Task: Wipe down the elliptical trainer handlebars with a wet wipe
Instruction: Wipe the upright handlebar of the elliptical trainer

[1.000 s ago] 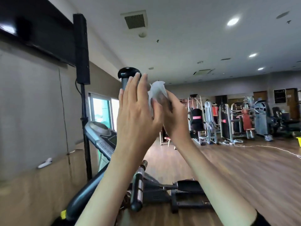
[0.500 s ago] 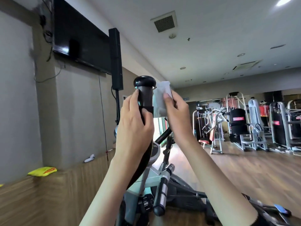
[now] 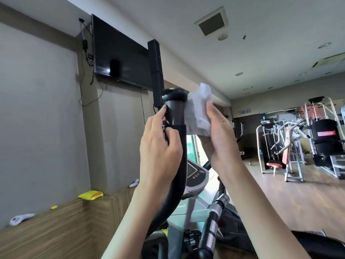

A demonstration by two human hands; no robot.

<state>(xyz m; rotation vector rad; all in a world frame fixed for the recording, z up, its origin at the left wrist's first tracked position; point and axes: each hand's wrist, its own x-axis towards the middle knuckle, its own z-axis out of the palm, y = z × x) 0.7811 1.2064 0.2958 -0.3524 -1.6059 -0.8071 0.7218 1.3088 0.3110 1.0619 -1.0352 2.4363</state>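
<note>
Handlebar upright, left hand curled round it just under its top, wet wipe against its right side, pinched by right hand, fingers hidden behind the wipe, lower bar behind the forearm

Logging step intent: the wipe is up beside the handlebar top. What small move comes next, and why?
Probably wrap the wet wipe round the handlebar under its cap and rub. The right hand holds the wipe beside the bar, not around it; the left hand grips the bar lower down.
</note>
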